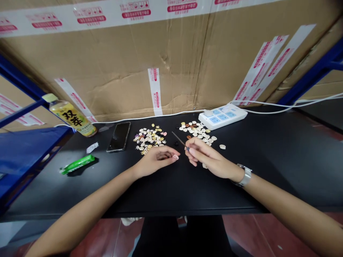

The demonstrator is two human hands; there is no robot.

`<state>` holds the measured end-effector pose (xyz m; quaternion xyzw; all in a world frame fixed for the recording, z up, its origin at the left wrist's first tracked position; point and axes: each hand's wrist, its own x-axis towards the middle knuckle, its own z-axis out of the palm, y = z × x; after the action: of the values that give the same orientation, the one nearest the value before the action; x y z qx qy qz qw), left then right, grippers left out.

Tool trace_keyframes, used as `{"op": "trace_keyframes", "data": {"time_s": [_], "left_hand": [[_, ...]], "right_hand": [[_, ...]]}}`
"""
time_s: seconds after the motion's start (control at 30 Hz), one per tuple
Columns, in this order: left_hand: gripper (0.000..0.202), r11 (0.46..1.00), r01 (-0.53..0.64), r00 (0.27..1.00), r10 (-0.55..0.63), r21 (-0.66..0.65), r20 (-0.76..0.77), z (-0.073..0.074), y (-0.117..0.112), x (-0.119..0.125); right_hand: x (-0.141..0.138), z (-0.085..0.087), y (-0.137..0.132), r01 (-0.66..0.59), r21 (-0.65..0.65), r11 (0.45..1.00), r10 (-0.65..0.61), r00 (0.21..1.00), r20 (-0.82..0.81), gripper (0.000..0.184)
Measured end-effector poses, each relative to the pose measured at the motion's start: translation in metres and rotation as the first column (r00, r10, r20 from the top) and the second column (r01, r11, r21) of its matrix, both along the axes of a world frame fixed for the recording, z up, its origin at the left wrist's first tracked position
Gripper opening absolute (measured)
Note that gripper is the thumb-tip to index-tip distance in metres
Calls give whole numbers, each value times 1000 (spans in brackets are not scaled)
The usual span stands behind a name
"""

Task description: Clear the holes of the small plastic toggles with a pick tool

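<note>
Between the thumb and fingertips of my left hand (155, 160) is a small pale-pink oval piece with holes (175, 157), much like a button. My right hand (205, 157) grips a thin metal tool (178, 138) with a dark handle, its shaft slanting up and left; the exact kind of tip is too small to tell. Just beyond my left hand lies a pile of small cream, yellow, pink and dark pieces (150, 137). Past my right hand is a second scatter of mostly cream pieces (199, 130), with some brown ones. A few dark pieces lie between the piles.
A white power strip (222, 117) with cables lies at the back right, against the cardboard wall (120, 71). On the left are a phone (119, 137), a drink bottle (72, 116), a green wrapper packet (77, 164) and a crumpled white scrap (92, 147). The black table (171, 196) ends near my lap.
</note>
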<state>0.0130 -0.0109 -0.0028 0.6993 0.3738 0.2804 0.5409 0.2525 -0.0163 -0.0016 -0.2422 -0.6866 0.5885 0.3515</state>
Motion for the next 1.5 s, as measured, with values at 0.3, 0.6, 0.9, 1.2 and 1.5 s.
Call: {"op": "trace_keyframes", "data": {"time_s": [0.3, 0.6, 0.9, 1.2, 1.5], "left_hand": [[25, 991, -79, 975, 99, -108, 201, -7, -12, 10], [23, 981, -104, 942, 151, -166, 300, -4, -16, 7], [25, 988, -72, 960, 106, -138, 259, -10, -15, 10], [25, 953, -8, 909, 133, -302, 395, -9, -6, 0], [27, 930, -10, 874, 187, -367, 448, -15, 2, -6]], "right_hand": [[-18, -9, -7, 139, -269, 953, -101, 983, 150, 32], [-20, -11, -7, 153, -252, 956, -117, 981, 156, 29], [-24, -11, -9, 72, -406, 911, -91, 996, -27, 23], [0, -4, 4, 162, -285, 945, -158, 987, 39, 28], [17, 6, 5, 197, 407, 892, -338, 889, 310, 13]]}}
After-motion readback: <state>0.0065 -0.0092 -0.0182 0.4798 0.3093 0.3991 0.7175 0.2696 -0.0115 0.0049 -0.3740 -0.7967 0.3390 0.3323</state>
